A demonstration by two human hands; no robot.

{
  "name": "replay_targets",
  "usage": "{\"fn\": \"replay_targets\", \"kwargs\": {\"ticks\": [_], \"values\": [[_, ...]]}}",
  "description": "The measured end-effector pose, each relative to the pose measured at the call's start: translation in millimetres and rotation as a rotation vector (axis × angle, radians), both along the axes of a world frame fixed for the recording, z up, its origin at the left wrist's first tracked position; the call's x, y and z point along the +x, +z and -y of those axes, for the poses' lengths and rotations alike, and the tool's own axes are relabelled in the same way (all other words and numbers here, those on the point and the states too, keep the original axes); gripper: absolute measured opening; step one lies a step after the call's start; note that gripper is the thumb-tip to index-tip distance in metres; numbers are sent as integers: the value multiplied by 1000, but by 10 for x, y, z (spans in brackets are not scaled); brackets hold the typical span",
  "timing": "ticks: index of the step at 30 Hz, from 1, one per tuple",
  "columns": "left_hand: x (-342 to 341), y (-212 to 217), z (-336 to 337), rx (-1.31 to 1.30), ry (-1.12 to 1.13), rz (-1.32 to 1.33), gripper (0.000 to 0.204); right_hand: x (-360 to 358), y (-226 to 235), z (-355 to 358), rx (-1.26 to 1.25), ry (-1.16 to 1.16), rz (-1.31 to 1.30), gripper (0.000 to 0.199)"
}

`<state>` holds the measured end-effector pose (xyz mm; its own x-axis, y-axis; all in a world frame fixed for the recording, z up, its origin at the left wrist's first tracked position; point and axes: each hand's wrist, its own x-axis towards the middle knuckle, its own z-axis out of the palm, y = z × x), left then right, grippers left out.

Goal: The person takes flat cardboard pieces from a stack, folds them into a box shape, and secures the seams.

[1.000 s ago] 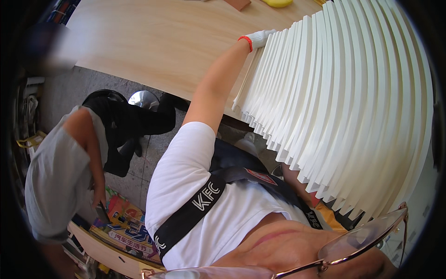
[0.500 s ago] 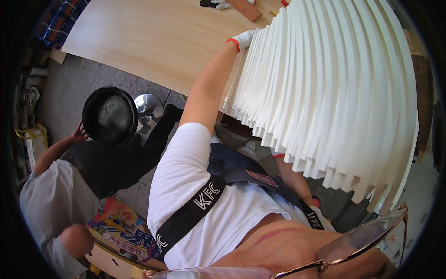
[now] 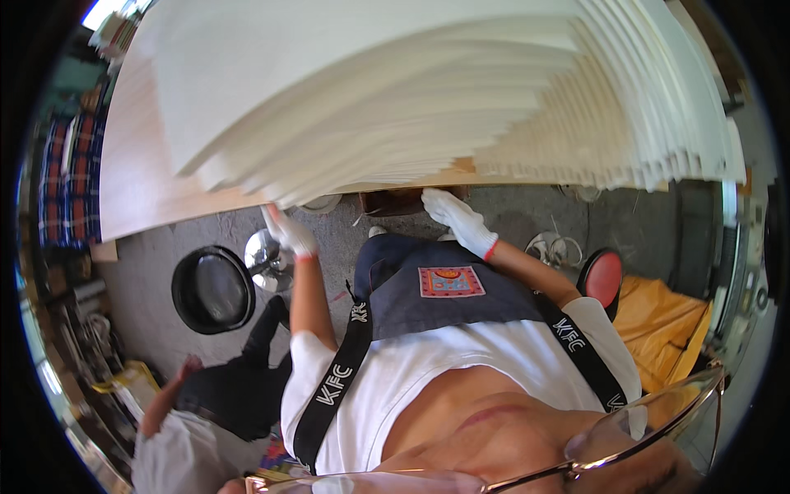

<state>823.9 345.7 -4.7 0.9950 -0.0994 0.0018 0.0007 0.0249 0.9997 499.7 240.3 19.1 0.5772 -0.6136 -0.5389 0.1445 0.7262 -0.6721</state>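
Fanned white sheets or strips [image 3: 387,90] spread in overlapping layers across the wooden table, blurred at their near edges. My left hand [image 3: 290,232], in a white knitted glove with a red cuff, is raised at the near table edge. Its fingers stretch up to the lower edge of the white layers; whether they touch is unclear. My right hand [image 3: 459,221], gloved the same way, hangs in front of my apron [image 3: 395,300], just below the table edge. Its fingers lie extended and hold nothing.
Bare pale wood of the table [image 3: 136,177] shows at the left. On the floor stand a black basin [image 3: 214,290], a shiny metal stool [image 3: 268,262] and a red-topped stool [image 3: 603,278]. Another person [image 3: 234,395] is at lower left. Yellow sheeting [image 3: 658,325] lies at right.
The white layers have swung leftward across the table. My left hand has come from their far left edge down to the near edge. My right hand, hidden before, now shows before my apron.
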Motion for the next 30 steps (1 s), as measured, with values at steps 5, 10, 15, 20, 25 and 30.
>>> {"fn": "replay_targets", "kwargs": {"ticks": [5,10,15,20,25,30], "values": [[-1584,6,-613,141,-907,29,45,-1372,-447,-60,-579,-65,-469,35],[-2185,-228,915,-255,-975,-101,50,-1976,-119,634,-647,-723,-434,40],[-1737,-78,2808,-465,-919,-600,51,-2374,-953,1334,-337,-560,236,54],[-1882,579,3374,-183,-911,-868,47,-1896,-832,1576,-184,-546,78,54],[-1735,416,3609,-222,-862,-844,46,-1676,-842,1551,-9,-701,94,44],[-1674,337,3610,-266,-840,-829,45,-1571,-900,1616,-35,-616,26,42]]}}
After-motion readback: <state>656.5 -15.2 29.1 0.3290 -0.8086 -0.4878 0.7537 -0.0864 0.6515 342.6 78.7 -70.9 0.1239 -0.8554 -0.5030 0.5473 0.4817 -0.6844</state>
